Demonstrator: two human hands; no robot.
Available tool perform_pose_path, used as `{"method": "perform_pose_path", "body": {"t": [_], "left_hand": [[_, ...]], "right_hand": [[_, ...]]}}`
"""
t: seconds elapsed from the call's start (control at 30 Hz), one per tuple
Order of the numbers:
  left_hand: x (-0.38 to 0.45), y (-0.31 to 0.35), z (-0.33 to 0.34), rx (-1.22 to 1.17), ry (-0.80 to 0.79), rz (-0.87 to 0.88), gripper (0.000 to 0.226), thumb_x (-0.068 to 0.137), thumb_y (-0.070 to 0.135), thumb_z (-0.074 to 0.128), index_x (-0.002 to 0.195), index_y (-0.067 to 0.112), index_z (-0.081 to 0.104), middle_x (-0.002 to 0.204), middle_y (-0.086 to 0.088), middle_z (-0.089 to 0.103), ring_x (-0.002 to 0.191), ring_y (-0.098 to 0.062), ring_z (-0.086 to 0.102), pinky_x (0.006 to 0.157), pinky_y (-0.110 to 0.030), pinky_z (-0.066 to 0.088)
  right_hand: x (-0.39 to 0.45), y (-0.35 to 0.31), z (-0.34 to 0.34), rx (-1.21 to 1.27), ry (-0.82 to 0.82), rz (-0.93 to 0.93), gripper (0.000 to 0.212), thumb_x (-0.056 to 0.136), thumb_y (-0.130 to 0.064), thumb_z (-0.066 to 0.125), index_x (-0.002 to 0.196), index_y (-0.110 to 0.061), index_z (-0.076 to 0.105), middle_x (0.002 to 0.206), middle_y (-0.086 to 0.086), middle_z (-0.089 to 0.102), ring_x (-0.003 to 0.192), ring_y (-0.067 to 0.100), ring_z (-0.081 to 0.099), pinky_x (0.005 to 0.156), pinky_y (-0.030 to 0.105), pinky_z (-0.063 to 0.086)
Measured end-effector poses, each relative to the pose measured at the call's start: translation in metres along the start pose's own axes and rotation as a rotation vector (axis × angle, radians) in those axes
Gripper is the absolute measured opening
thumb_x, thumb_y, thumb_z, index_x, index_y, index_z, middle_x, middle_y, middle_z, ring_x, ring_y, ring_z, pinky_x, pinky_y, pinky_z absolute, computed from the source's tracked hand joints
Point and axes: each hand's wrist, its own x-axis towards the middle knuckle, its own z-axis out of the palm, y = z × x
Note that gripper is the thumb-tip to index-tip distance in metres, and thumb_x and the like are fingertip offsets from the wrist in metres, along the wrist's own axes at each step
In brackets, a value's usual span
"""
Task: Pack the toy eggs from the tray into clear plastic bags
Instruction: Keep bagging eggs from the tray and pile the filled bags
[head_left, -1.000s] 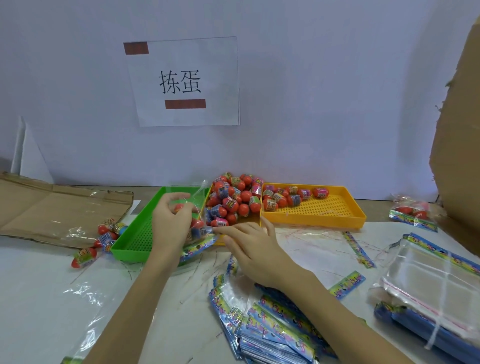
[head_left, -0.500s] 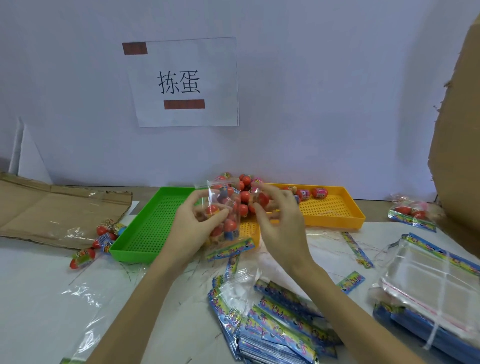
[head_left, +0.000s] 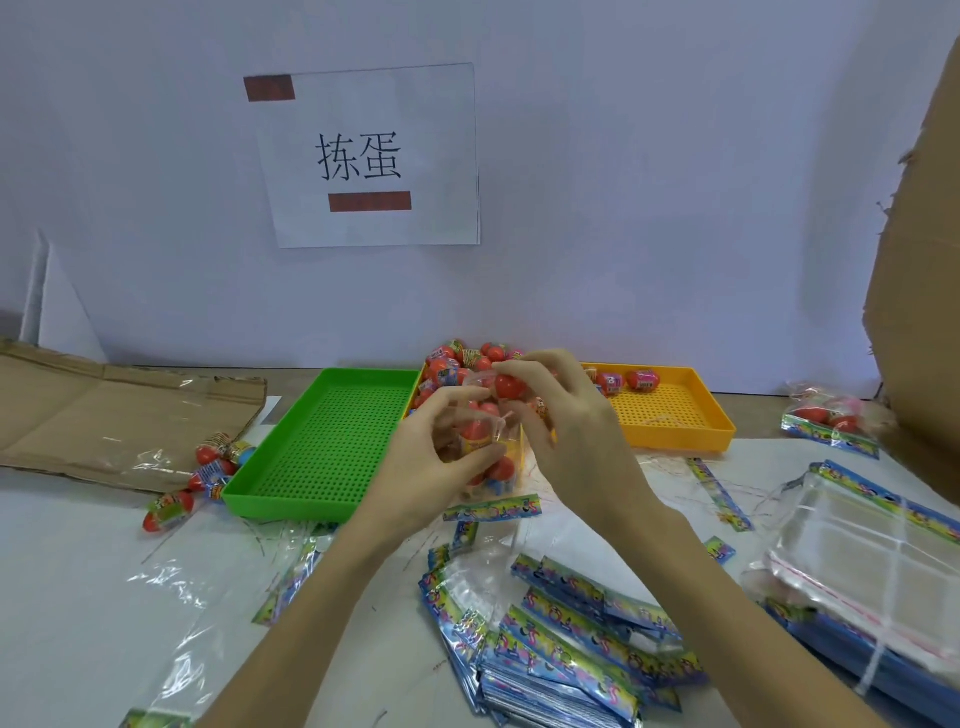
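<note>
My left hand (head_left: 436, 462) grips a clear plastic bag (head_left: 491, 467) with a colourful strip at its bottom, held upright above the table in front of the trays. Several red toy eggs sit inside it. My right hand (head_left: 571, 431) pinches one red toy egg (head_left: 510, 386) at the bag's open top. Behind my hands a yellow perforated tray (head_left: 675, 415) holds a pile of toy eggs (head_left: 457, 358) at its left end and two more eggs (head_left: 643, 378) near the back. Part of the pile is hidden by my hands.
A green perforated tray (head_left: 332, 441) lies left of the yellow one, with loose eggs (head_left: 213, 467) beside it. Flat bags with colourful strips (head_left: 561, 649) are heaped in front, a bundle of clear bags (head_left: 862, 561) at the right. A filled bag (head_left: 826, 415) and cardboard (head_left: 919, 260) stand far right.
My left hand lifted the bag from the green tray's edge and moved right. My right hand rose from the table, took a red egg and brought it to the bag's top.
</note>
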Motion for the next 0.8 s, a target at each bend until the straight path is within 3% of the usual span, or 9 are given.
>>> {"method": "perform_pose_path", "body": {"t": [0.13, 0.3, 0.47, 0.53, 0.67, 0.8], "left_hand": [[-0.0013, 0.0028, 0.0006, 0.009, 0.012, 0.01, 0.052, 0.085, 0.007, 0.086, 0.128, 0.027, 0.065, 0.109, 0.011, 0.078, 0.106, -0.003, 0.072, 0.09, -0.018, 0.053], [-0.0016, 0.0036, 0.0015, 0.01, 0.04, 0.028, 0.048, 0.086, 0.009, 0.085, 0.126, 0.027, 0.066, 0.105, 0.013, 0.077, 0.094, -0.004, 0.071, 0.084, -0.023, 0.056], [-0.0017, 0.0022, 0.0021, 0.018, 0.04, 0.024, 0.05, 0.085, 0.011, 0.087, 0.127, 0.029, 0.067, 0.108, 0.007, 0.077, 0.093, -0.005, 0.07, 0.087, -0.024, 0.055], [-0.0014, 0.0023, 0.0029, 0.003, 0.037, 0.021, 0.049, 0.084, 0.011, 0.087, 0.126, 0.027, 0.067, 0.109, 0.006, 0.077, 0.093, -0.008, 0.07, 0.086, -0.025, 0.054], [-0.0021, 0.0051, 0.0038, -0.075, 0.042, 0.028, 0.049, 0.08, 0.021, 0.09, 0.125, 0.026, 0.069, 0.106, 0.001, 0.076, 0.078, 0.002, 0.065, 0.076, -0.015, 0.05], [-0.0012, 0.0038, 0.0009, -0.111, 0.055, 0.0, 0.049, 0.078, 0.03, 0.09, 0.124, 0.03, 0.071, 0.107, 0.005, 0.076, 0.094, -0.008, 0.072, 0.081, -0.017, 0.054]], "right_hand": [[0.0027, 0.0038, -0.0047, 0.014, -0.127, 0.011, 0.036, 0.099, -0.009, 0.067, 0.134, -0.018, 0.065, 0.129, 0.003, 0.058, 0.098, 0.013, 0.061, 0.082, 0.017, 0.051], [0.0032, 0.0074, -0.0068, 0.038, -0.209, 0.02, 0.032, 0.101, -0.019, 0.064, 0.133, -0.022, 0.066, 0.122, -0.003, 0.055, 0.09, 0.007, 0.059, 0.07, 0.009, 0.04], [0.0033, 0.0077, -0.0078, 0.058, -0.227, 0.058, 0.029, 0.102, -0.022, 0.062, 0.131, -0.022, 0.062, 0.116, -0.011, 0.064, 0.093, 0.004, 0.059, 0.08, 0.02, 0.052], [0.0032, 0.0086, -0.0076, 0.049, -0.234, 0.055, 0.023, 0.103, -0.021, 0.061, 0.126, -0.021, 0.064, 0.114, -0.009, 0.064, 0.092, 0.004, 0.058, 0.077, 0.015, 0.047], [0.0023, 0.0082, -0.0055, 0.049, -0.219, 0.076, 0.017, 0.104, -0.02, 0.059, 0.115, -0.018, 0.071, 0.114, -0.006, 0.059, 0.092, 0.004, 0.055, 0.077, 0.01, 0.042], [0.0024, 0.0054, -0.0067, 0.069, -0.236, 0.072, 0.021, 0.105, -0.019, 0.056, 0.119, -0.015, 0.071, 0.11, -0.006, 0.065, 0.094, 0.002, 0.055, 0.077, 0.007, 0.043]]}}
